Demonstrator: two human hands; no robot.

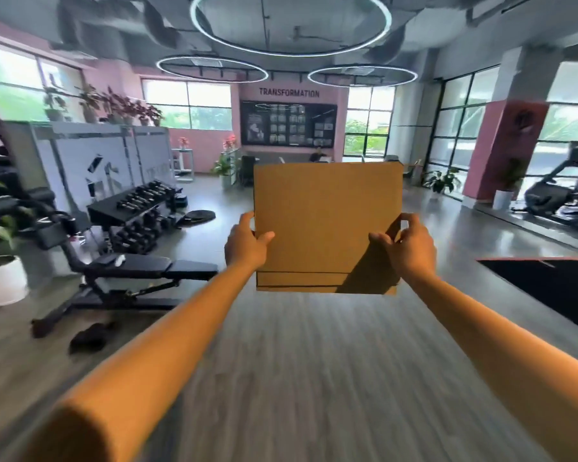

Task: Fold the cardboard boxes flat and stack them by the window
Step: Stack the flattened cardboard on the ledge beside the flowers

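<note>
The cardboard box (326, 225) was held up in the air in front of the person, between both outstretched arms and well above the grey floor (314, 378). It looked already flattened: only one broad brown face showed, upright, with a folded flap line near its lower edge. The left hand (246, 243) gripped the left edge of the box, thumb on the near face and fingers curled behind. The right hand (409, 245) pinched the right edge in the same way, and its shadow fell on the lower right part of the box.

Judging from this, the folding of this box was done and the carrying was in progress. The stacking was left. Behind the box, the windows (367, 125) stood far off, and no stack of boxes was visible near them. Left of the box stood a weight bench (137, 268) and a dumbbell rack (141, 208). Whether other boxes remained could not be told.
</note>
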